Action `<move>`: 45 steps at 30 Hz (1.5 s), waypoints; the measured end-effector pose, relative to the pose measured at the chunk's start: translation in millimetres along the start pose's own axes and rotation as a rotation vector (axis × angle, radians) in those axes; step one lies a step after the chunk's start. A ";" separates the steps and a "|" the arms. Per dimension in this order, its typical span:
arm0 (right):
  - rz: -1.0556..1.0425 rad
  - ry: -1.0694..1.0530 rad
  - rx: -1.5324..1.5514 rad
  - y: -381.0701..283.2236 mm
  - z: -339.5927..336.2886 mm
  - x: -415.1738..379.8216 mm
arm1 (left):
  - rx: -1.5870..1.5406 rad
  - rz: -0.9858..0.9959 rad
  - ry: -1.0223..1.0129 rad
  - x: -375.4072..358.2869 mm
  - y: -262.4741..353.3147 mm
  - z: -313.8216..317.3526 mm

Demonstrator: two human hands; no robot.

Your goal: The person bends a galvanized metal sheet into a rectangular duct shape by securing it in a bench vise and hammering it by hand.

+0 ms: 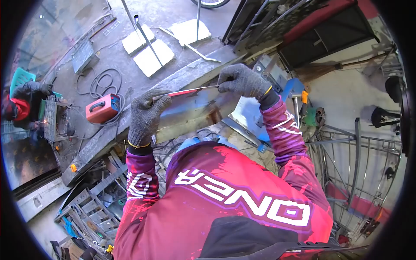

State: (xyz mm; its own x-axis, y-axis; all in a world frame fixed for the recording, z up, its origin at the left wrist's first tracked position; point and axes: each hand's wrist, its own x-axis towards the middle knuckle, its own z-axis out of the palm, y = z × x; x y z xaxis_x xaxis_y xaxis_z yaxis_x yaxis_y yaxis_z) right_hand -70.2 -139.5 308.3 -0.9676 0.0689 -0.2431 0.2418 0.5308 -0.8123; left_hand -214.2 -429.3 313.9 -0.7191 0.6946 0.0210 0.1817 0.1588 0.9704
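Observation:
Both my hands wear grey knitted gloves and hold up a metal sheet (190,113) in front of me. My left hand (147,113) is closed on the sheet's upper left corner, with the fingers curled over its edge. At the upper right corner, my right hand (243,81) pinches the sheet between thumb and fingers. The sheet's upper edge shows a red strip (184,92) near my left hand. The sheet hangs tilted over the cluttered floor, its surface shiny with brown marks at the right.
A red welding machine (100,109) with coiled cables stands on the floor at left. Beyond it a person (28,102) works at a wire frame (50,119). Blue machinery (294,89) is at right. Metal racks (357,160) and scrap metal (93,214) lie around me.

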 end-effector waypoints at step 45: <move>-0.383 0.736 -0.606 1.8 -2.8 -15.5 | -0.024 -0.040 0.018 -1.9 -18.2 10.7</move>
State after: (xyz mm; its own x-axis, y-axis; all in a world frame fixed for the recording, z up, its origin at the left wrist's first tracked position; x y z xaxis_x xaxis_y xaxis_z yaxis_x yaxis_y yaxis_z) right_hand -54.9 -137.2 312.0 -0.8266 0.1976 0.5270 0.0272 0.9493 -0.3133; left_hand -208.9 -426.0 293.6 -0.7372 0.6755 -0.0141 0.1367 0.1695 0.9760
